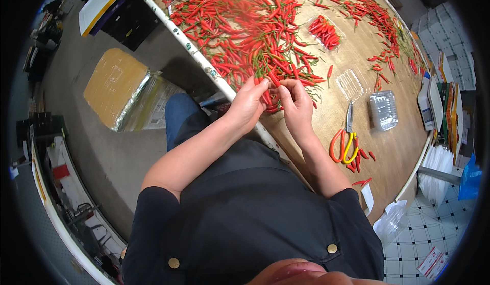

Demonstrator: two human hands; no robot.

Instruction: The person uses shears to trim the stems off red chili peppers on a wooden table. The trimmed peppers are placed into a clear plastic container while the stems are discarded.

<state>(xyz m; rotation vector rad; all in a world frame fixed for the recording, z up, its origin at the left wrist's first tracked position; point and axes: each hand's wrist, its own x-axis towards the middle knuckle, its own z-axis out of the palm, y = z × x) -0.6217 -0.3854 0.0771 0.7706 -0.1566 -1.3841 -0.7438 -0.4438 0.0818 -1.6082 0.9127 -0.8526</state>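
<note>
My left hand (245,107) is at the near edge of the table, closed around a few red chilli peppers (267,98) whose green stems point away from me. Close beside it, my right hand (298,107) pinches the lower end of another red chilli (274,78) between thumb and fingers. Just beyond both hands spreads a large heap of loose red chillies (237,28) with green stems. Fingers partly hide the held peppers, so their number cannot be told.
Scissors with orange and yellow handles (347,143) lie right of my hands. Nearby are an open clear plastic punnet (349,85), stacked clear punnets (384,110) and a punnet filled with chillies (324,32). A wrapped cardboard box (115,87) stands left, beyond the table's white rim (191,47).
</note>
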